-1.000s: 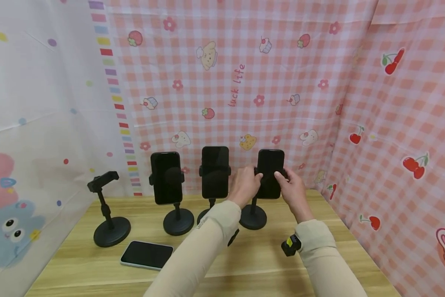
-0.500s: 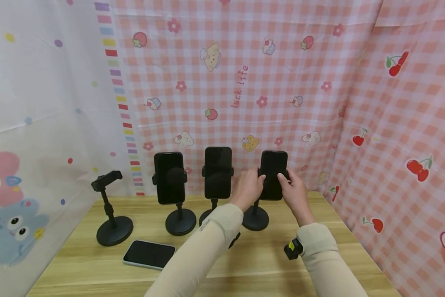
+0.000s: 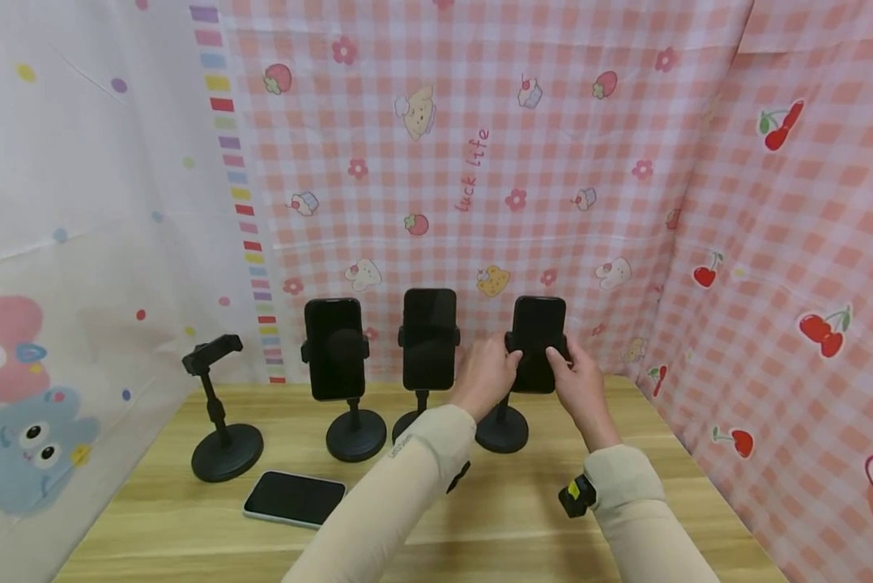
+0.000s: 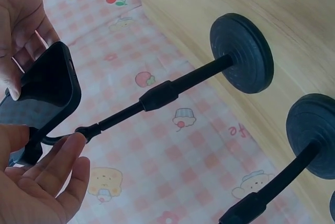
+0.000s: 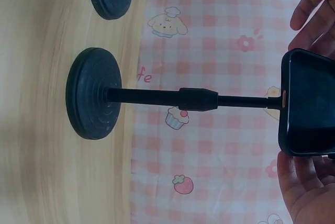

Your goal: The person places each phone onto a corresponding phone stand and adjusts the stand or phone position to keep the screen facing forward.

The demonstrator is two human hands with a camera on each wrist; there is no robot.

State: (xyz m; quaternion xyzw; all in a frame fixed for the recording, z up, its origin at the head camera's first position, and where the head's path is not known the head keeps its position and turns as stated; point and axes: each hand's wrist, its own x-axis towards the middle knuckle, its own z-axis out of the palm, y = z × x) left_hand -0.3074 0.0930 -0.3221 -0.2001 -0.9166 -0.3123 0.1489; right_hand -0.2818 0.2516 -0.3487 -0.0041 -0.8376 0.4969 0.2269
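A black-screened smartphone [image 3: 538,320] stands upright in the clamp of the rightmost phone stand [image 3: 503,429]. My left hand [image 3: 486,374] is at the phone's left side; in the left wrist view its thumb and fingers pinch the clamp [image 4: 32,148] there. On the opposite side my right hand [image 3: 581,387] grips the phone's edge, thumb over the front and fingers behind. The right wrist view shows the phone [image 5: 311,103] at the end of the stand's thin pole [image 5: 152,97], with both hands around it. The clamp's right arm is mostly hidden by my right hand.
Two more phones, one at left [image 3: 334,348] and one in the middle [image 3: 429,336], stand in similar holders. A phone stand [image 3: 221,447] without a phone is at far left. Another phone [image 3: 294,497] lies flat on the wooden table [image 3: 189,542]. Patterned cloth [image 3: 378,243] hangs close behind.
The head view has turned slightly, so the scene sits a little farther right in it. Both hands stay at the same phone and clamp.
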